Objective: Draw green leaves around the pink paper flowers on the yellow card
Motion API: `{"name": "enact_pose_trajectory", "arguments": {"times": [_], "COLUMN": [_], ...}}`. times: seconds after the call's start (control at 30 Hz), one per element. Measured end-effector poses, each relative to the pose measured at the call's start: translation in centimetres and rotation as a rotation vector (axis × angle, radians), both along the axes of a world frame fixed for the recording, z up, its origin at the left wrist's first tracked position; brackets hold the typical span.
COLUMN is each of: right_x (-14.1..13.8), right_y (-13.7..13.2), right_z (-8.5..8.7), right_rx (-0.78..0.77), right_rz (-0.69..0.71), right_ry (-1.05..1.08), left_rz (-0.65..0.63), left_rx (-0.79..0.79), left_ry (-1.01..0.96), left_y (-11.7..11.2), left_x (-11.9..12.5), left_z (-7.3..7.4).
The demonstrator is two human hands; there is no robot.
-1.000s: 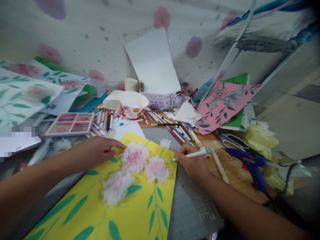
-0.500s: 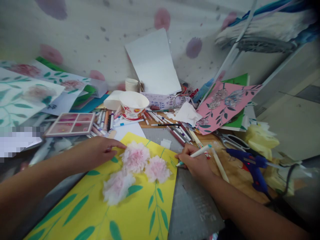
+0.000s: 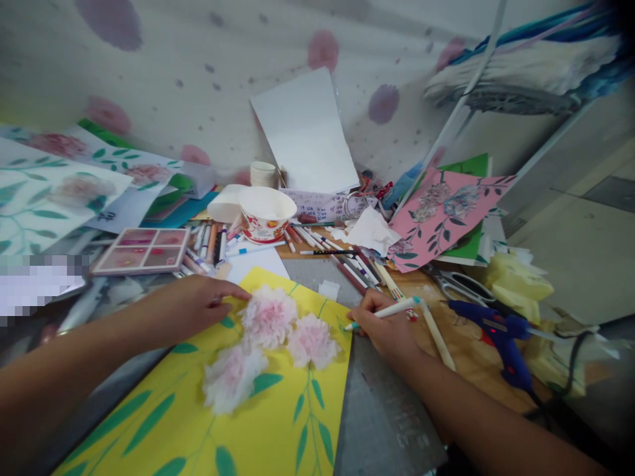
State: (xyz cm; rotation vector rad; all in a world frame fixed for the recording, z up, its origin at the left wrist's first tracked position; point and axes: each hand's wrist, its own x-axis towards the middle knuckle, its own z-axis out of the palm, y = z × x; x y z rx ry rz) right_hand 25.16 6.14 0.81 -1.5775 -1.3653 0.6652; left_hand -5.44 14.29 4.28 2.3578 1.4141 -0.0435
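My right fingers [image 3: 368, 303] pinch slim marker [image 3: 397, 308], likely light, stiff, best held near tip, at right edge of yellow sheet [image 3: 260, 433]. My left fingers [image 3: 235, 290], grasping nothing, steady sheet beside crushable-looking flowers [image 3: 270, 316].

The bare L hand [image 3: 196, 305] is w/ its back upward, index finger [image 3: 234, 289] stretched out. The bare R hand [image 3: 387, 325] has fingers [image 3: 371, 305] bent in a pinch. Both bare forearms [image 3: 102, 354] reach fwd & inward.

Bare-handed, with forearms [image 3: 114, 330] uncovered where visible. Wearing what looks like a thin ring [image 3: 215, 301] on left hand [image 3: 193, 305], 8 o'clock; detail too small. Showing bare right hand [image 3: 385, 324] at 4 o'clock.
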Motion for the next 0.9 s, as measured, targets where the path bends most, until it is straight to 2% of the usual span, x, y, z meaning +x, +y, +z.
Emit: {"name": "enact_pose_trajectory", "arguments": {"times": [0.3, 0.9], "right_x": [0.2, 0.1], "right_y": [0.0, 0.0], "right_z": [-0.2, 0.0], "right_rx": [0.001, 0.023], "right_rz": [0.01, 0.036], "right_ry": [0.018, -0.025], "left_rz": [-0.001, 0.006], "left_rx": [0.004, -0.024], "left_ry": [0.0, -0.005], "left_y": [0.2, -0.6], "left_x": [-0.1, 0.6], "left_z": [-0.2, 1.1]}}
